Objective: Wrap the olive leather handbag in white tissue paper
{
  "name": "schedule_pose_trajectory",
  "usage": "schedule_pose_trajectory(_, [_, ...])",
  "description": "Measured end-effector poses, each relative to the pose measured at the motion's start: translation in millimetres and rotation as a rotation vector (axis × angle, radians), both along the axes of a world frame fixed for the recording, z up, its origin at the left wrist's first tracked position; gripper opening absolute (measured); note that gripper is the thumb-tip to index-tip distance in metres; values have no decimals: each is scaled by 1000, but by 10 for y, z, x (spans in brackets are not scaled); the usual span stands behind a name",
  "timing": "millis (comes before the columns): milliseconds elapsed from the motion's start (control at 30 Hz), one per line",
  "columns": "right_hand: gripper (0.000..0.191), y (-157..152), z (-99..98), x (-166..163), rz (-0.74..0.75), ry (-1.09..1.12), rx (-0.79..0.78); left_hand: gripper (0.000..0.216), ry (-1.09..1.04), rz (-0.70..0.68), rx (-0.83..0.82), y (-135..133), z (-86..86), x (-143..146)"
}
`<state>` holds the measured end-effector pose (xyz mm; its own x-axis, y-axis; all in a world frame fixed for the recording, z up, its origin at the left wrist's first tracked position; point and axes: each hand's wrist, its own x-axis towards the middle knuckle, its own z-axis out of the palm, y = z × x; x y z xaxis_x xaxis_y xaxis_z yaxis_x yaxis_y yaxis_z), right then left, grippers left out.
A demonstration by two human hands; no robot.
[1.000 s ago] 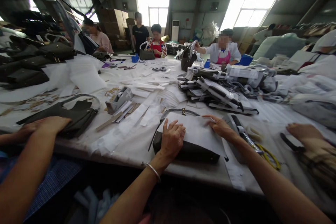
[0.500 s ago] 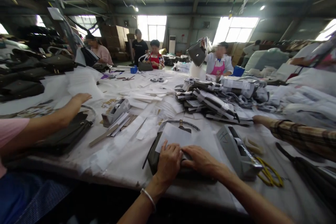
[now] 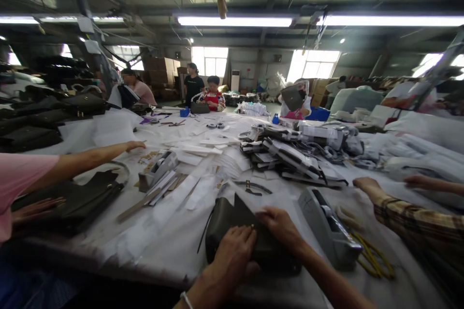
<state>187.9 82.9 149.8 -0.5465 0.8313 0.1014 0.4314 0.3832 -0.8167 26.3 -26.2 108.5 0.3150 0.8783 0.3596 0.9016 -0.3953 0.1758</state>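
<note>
A dark olive handbag (image 3: 224,217) lies at the table's front edge, its flap folded over the body with one pointed corner sticking up. My left hand (image 3: 234,251) grips the front of the flap beside a small metal stud, its fingers bent and close together. At the flap's right edge, my right hand (image 3: 279,224) has its fingers closed on the material. Behind the bag its curved handle (image 3: 259,185), wrapped in pale covering with a gold-coloured fitting, rests on the table. What lies under the flap is hidden.
A grey tape dispenser (image 3: 326,227) stands right of the bag, near yellow-handled scissors (image 3: 375,256). Another dispenser (image 3: 158,171) is to the left. Wrapped bag parts (image 3: 290,154) are piled behind. Co-workers' arms reach in on both sides, one over another handbag (image 3: 83,193).
The flap has come down over the bag, and the white sheet that lay on it is out of sight. My right hand has shifted up to the flap's edge. The view has tilted upward.
</note>
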Motion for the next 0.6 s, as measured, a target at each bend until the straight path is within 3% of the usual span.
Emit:
schedule_pose_trajectory(100, [37,15,87,39,-107,147,-152,73,28,17,-16,-66,106,24])
schedule_pose_trajectory(200, [39,4,107,44,-70,187,-177,72,25,10,1,-93,118,33])
schedule_pose_trajectory(367, [30,-60,33,18,109,75,-32,58,-10,16,97,-82,-8,42])
schedule_pose_trajectory(500, [30,-97,-25,-32,214,-173,142,29,-73,42,270,-48,-153,72])
schedule_pose_trajectory(600, [35,-129,-11,-114,246,-388,279,28,-89,62,401,-29,-251,87])
